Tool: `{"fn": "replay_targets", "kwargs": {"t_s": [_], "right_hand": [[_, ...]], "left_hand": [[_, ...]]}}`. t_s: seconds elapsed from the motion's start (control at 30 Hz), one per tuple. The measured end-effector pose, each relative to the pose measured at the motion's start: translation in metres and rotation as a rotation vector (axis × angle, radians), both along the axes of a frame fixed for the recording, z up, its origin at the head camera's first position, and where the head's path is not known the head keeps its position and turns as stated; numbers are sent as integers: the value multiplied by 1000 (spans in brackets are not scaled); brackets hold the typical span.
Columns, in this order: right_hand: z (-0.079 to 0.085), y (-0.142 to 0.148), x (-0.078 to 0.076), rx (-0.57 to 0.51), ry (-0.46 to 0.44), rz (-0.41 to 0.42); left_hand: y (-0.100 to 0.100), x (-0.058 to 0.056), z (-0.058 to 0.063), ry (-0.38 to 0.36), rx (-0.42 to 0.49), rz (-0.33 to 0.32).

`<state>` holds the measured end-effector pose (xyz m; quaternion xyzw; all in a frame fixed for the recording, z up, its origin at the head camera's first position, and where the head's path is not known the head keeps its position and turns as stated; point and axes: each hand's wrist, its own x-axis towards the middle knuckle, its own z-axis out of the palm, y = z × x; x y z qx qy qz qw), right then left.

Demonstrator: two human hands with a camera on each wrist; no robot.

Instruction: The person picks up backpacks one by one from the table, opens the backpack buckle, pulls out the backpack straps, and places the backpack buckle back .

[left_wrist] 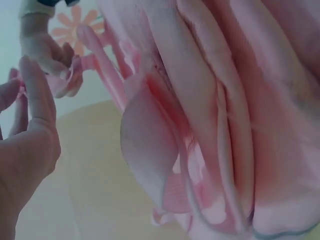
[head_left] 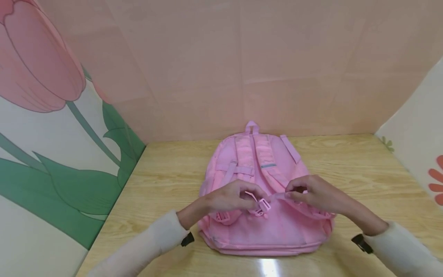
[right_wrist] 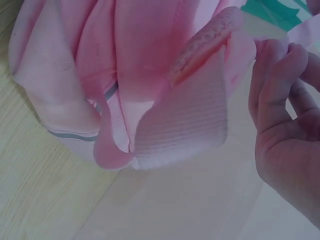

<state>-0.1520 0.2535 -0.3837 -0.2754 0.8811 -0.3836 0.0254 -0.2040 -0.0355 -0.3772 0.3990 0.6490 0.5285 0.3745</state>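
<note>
A pink backpack (head_left: 266,236) lies on the table with its shoulder straps (head_left: 245,148) facing up and its top loop toward the back wall. Over its lower half, my left hand (head_left: 233,195) pinches a small pink plastic buckle (head_left: 264,205) with webbing on it. Opposite, my right hand (head_left: 311,192) pinches a pink webbing strap (head_left: 278,196) between thumb and fingers. The strap runs between the two hands, above the bag. In the right wrist view, curled fingers (right_wrist: 280,70) grip the strap. Part of the buckle is hidden by the left fingers.
The wooden table (head_left: 166,169) extends on both sides of the bag. A pinkish wall (head_left: 194,77) rises behind, with a tulip-patterned panel (head_left: 41,115) at left and a flowered one (head_left: 415,127) at right. A ribbed side pocket (right_wrist: 185,120) hangs off the bag.
</note>
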Motion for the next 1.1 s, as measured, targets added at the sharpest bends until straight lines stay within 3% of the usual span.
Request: {"fn": "replay_targets", "kwargs": {"t_s": [0.07, 0.23, 0.47, 0.63, 0.8, 1.1], "right_hand": [[-2, 0, -1, 19, -5, -18], [-4, 1, -5, 134, 40, -109], [-5, -5, -7, 227, 88, -155], [-9, -10, -7, 218, 99, -139], [-15, -17, -8, 204, 122, -113], [-25, -29, -5, 228, 62, -92]], "left_hand": [[3, -1, 0, 153, -33, 20], [12, -3, -5, 635, -180, 133], [24, -7, -16, 960, -312, 215], [29, -7, -21, 1081, -381, 248], [34, -7, -26, 1140, -451, 266], [38, -5, -35, 1195, -521, 226]]}}
